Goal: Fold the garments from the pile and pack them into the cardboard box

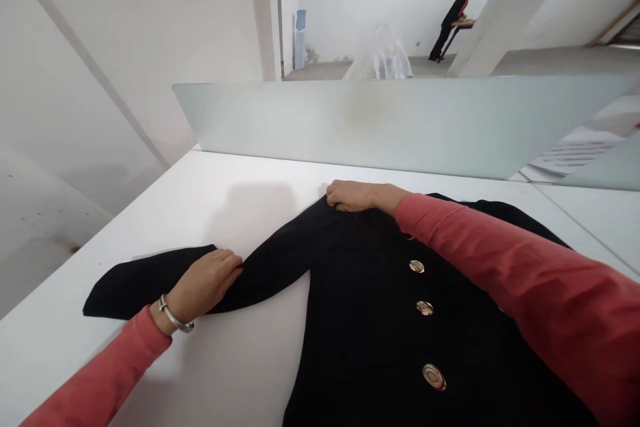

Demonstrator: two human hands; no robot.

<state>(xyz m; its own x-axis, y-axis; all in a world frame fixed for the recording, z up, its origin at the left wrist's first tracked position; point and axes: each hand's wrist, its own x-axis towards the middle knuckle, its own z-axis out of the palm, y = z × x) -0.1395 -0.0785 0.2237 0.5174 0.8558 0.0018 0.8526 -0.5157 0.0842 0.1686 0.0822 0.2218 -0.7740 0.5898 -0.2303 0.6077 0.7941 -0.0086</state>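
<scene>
A black jacket (360,320) with several large gold buttons lies spread on the white table (240,360). One sleeve (280,260) stretches out to the left, with its cuff end near the table's left side. My left hand (210,280), with a silver bangle at the wrist, is closed on the middle of that sleeve. At the jacket's shoulder my right hand (353,195) pinches the cloth along the upper edge. My right forearm passes over the jacket and hides part of its front and collar.
A frosted glass divider (350,120) runs along the table's far edge. Papers (575,150) show at the right behind it. Further back are clear plastic sheeting (387,53), a water dispenser (299,40), a pillar (495,13) and a person (453,17) leaning over a small table.
</scene>
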